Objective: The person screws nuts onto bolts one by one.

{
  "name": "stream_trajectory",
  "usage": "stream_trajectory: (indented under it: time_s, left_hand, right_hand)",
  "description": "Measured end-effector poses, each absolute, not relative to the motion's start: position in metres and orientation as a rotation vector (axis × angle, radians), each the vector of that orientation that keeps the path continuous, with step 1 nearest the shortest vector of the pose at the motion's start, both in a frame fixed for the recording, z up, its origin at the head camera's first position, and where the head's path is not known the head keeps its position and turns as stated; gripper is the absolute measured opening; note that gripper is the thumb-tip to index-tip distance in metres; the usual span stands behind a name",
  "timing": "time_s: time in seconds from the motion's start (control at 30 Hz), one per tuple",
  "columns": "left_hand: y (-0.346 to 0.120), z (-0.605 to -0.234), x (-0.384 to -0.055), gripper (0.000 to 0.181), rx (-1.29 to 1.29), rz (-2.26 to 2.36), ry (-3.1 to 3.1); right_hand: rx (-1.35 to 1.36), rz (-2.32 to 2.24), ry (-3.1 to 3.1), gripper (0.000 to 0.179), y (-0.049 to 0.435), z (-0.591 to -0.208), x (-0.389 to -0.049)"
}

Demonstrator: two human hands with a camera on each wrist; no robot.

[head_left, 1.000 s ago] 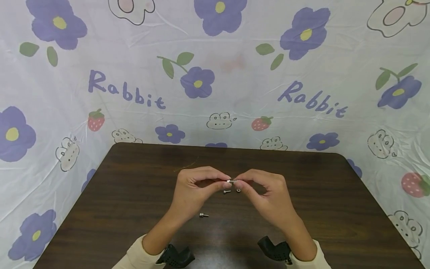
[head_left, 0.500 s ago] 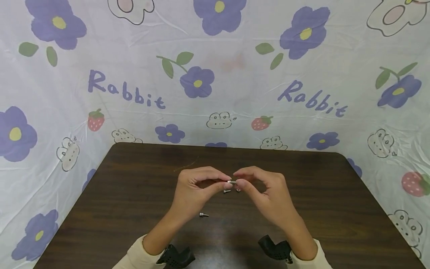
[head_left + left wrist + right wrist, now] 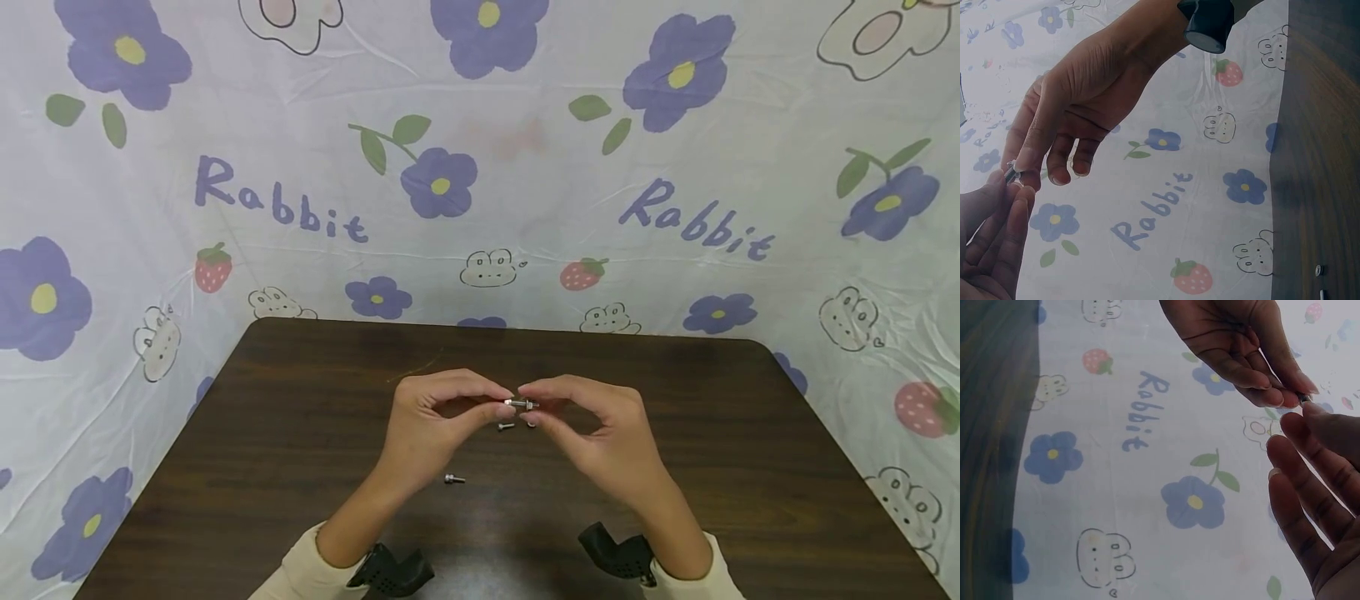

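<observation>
In the head view my left hand (image 3: 442, 417) pinches a small silver screw (image 3: 517, 404) by its head, between thumb and index finger, above the table. A small nut (image 3: 529, 405) sits on the screw's shank towards the right. Around that nut curve the thumb and index finger of my right hand (image 3: 600, 417), their tips a little spread above and below it. The left wrist view shows the threaded shank (image 3: 1010, 174) between both hands' fingertips. From the right wrist side, the metal piece (image 3: 1304, 398) is mostly hidden by fingers.
On the dark wood table (image 3: 300, 467) lie a loose screw (image 3: 506, 427) and a loose nut (image 3: 532, 425), below the hands in view. Nearer the front lies a screw with a nut on it (image 3: 454, 479). A flower-and-rabbit printed cloth (image 3: 525, 208) hangs behind the table.
My right fingertips have loosened and shifted slightly left along the screw, so the nut and the screw's end now show between them. My left hand keeps its pinch, nearly still.
</observation>
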State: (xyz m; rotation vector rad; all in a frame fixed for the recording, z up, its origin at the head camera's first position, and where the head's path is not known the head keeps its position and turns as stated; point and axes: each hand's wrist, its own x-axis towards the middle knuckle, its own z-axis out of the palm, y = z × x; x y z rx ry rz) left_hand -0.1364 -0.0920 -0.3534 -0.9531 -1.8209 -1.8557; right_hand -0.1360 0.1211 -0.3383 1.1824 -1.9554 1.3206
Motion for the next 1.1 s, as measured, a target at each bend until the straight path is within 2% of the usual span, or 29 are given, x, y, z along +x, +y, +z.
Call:
stream_trajectory:
  time_s: [0.57,0.9,1.07,1.1]
  left_hand:
    - [-0.0925,-0.3529,-0.1365,0.014,-0.994,-1.873,-1.791]
    - [-0.0905,-0.355,-0.136,0.013,-0.999,-1.892,-1.793]
    - [-0.0906,-0.3545,-0.1367,0.013,-0.966,-1.87,-1.807]
    - [-0.0908,-0.3545,-0.1368,0.012,-0.959,-1.863,-1.812]
  right_hand:
    - [1.105,1.346,-2.095,0.018,0.1184,-0.3396,-0.1335]
    - [1.065,1.33,-2.106,0.029,0.1181,-0.3436,-0.1336]
    - [1.029,1.341,-2.086,0.016,0.1209,-0.34,-0.1335]
    - [1.033,1.344,-2.075,0.018,0.1216,-0.339,-0.1333]
